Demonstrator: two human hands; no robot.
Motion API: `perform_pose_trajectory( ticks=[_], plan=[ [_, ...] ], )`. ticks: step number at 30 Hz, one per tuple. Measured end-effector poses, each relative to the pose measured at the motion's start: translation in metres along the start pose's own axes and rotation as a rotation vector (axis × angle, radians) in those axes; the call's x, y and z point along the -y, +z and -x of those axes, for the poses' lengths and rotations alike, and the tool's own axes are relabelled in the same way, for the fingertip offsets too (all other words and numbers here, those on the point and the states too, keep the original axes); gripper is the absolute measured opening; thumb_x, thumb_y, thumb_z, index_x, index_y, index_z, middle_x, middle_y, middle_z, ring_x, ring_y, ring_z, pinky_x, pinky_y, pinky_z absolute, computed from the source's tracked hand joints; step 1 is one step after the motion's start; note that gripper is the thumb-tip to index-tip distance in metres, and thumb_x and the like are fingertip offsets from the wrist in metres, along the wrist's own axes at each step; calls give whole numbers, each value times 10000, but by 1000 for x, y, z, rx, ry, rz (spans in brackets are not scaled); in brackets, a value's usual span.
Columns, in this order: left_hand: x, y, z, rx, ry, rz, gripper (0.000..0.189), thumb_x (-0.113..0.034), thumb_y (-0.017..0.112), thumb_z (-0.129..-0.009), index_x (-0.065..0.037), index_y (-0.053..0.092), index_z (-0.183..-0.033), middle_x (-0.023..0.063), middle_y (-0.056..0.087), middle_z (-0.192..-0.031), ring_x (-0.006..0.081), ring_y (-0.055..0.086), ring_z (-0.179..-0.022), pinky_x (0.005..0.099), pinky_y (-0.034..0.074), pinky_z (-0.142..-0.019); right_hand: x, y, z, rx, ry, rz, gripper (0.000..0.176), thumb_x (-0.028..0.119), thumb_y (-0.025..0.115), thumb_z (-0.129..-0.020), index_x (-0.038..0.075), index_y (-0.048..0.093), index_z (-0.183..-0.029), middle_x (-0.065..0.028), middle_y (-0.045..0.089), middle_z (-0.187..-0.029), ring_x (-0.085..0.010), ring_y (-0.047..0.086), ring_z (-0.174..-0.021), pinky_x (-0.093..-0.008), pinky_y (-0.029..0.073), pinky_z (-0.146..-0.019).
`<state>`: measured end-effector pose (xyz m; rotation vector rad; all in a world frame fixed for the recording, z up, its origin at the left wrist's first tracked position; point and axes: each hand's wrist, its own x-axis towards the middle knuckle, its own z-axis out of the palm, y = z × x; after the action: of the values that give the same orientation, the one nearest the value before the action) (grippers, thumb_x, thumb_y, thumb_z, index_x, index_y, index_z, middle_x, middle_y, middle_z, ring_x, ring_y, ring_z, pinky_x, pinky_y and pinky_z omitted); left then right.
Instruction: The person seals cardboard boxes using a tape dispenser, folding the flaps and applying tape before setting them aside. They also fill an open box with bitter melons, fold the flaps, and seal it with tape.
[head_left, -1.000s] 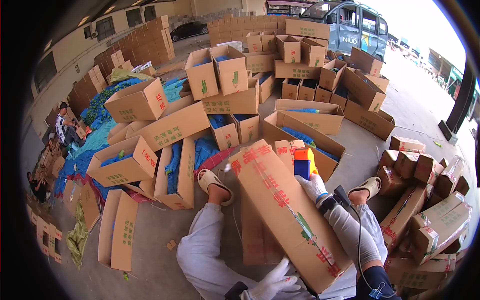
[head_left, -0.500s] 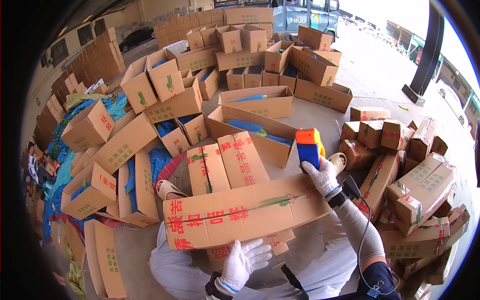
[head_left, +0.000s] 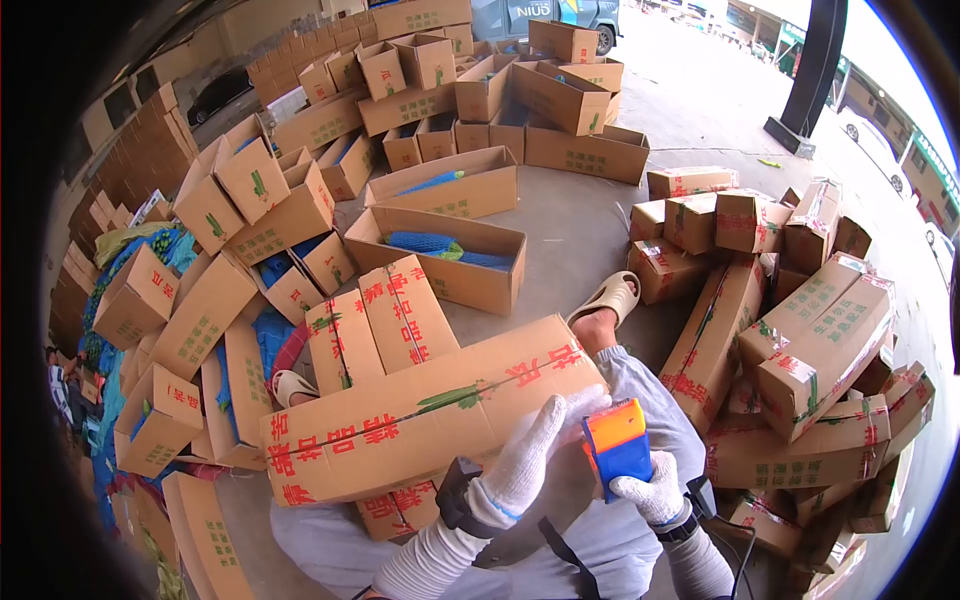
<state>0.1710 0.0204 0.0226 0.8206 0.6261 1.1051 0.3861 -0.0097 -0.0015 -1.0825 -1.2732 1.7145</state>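
A long closed cardboard box (head_left: 430,410) with red lettering and a green vegetable print lies across my lap, its right end tilted upward. My right hand (head_left: 652,488), in a white knit glove, grips an orange and blue tape dispenser (head_left: 617,445) just off the box's right end. My left hand (head_left: 530,455), also gloved, reaches along the near side to that same end, fingers stretched out. Motion smears the fingertips close to the dispenser. Two closed boxes, one of them a carton (head_left: 408,318) with red print, stand beyond the box between my feet.
Taped boxes (head_left: 815,345) are heaped on the right. Open cartons, one a long box (head_left: 440,262) with blue-netted produce, spread ahead and left. Blue sheeting (head_left: 120,375) lies at far left near a seated person (head_left: 62,385). A dark post (head_left: 810,85) rises at back right.
The tape dispenser came down from above the box's far right corner to beside its right end. My left hand moved right and up, from the near edge to that end. The view shifted right.
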Motion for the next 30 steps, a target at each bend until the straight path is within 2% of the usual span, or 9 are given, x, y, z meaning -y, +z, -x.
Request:
perform_pose_trajectory(
  ticks=[3, 10, 14, 17, 19, 23, 25, 26, 30],
  plan=[
    [0, 5, -2, 108, 164, -268, 671, -493, 358, -1040, 57, 433, -1418, 191, 493, -1428, 277, 484, -1318, 383, 339, -1121, -1, -5, 5, 29, 60, -17, 298, 209, 785, -826, -40, 705, -970, -78, 713, -801, -133, 671, -740, -283, 547, -708],
    [2, 1, 20, 138, -41, -666, 716, -519, 547, -964, 55, 474, -1386, 185, 550, -1371, 260, 544, -1253, 367, 396, -1066, -20, 1, 22, 27, 186, -133, 493, 308, 808, -793, -101, 661, -1026, -134, 705, -796, -196, 692, -716, -298, 562, -689],
    [40, -11, 19, -80, -80, 307, 577, -389, 514, -1010, 77, 482, -1349, 210, 557, -1349, 282, 538, -1263, 379, 394, -1095, -9, 15, 21, 19, 172, -61, 340, 226, 782, -830, -59, 690, -992, -89, 707, -790, -139, 666, -725, -275, 543, -688],
    [30, -13, 6, -172, -25, -218, 353, -214, 477, -1031, 64, 602, -1207, 183, 648, -1208, 257, 637, -1110, 377, 490, -1000, -4, 15, 20, 15, 204, -25, 297, 224, 768, -860, -26, 706, -1007, -60, 708, -800, -98, 646, -737, -256, 527, -695],
    [17, 1, -3, -284, 6, -188, 278, -153, 506, -1012, 67, 660, -1086, 140, 704, -1049, 227, 694, -966, 352, 544, -914, 2, 17, 25, 6, 203, -38, 291, 227, 766, -862, -24, 709, -998, -59, 711, -801, -95, 649, -743, -259, 528, -699],
    [-49, -7, -50, -434, 220, -70, 283, -183, 529, -1014, 73, 633, -1071, 178, 692, -1006, 282, 691, -984, 398, 552, -938, -4, 7, 43, 60, 216, -3, 257, 223, 746, -880, -15, 719, -973, -50, 716, -816, -99, 657, -767, -266, 532, -719],
    [-80, -67, -94, -318, 362, -410, 295, -185, 547, -1000, 76, 642, -1101, 171, 701, -1031, 250, 693, -970, 367, 554, -913, -25, 4, 54, 44, 293, -89, 290, 246, 732, -894, -14, 710, -1022, -56, 716, -828, -105, 657, -775, -269, 531, -732],
    [-80, -83, -108, -388, 303, -904, 274, -195, 574, -973, 38, 684, -1068, 143, 717, -1045, 224, 694, -943, 352, 542, -862, -38, 1, 56, 18, 311, -88, 304, 252, 729, -897, -14, 705, -1043, -56, 716, -832, -106, 657, -775, -271, 531, -736],
    [-22, -180, -141, -184, -90, -1629, 423, -428, 581, -918, -35, 713, -1005, 175, 704, -1023, 380, 651, -975, 420, 503, -890, -119, -24, 31, 125, 394, -72, 316, 235, 727, -905, 11, 691, -1125, -27, 716, -958, -91, 644, -884, -274, 516, -839]
  ],
)
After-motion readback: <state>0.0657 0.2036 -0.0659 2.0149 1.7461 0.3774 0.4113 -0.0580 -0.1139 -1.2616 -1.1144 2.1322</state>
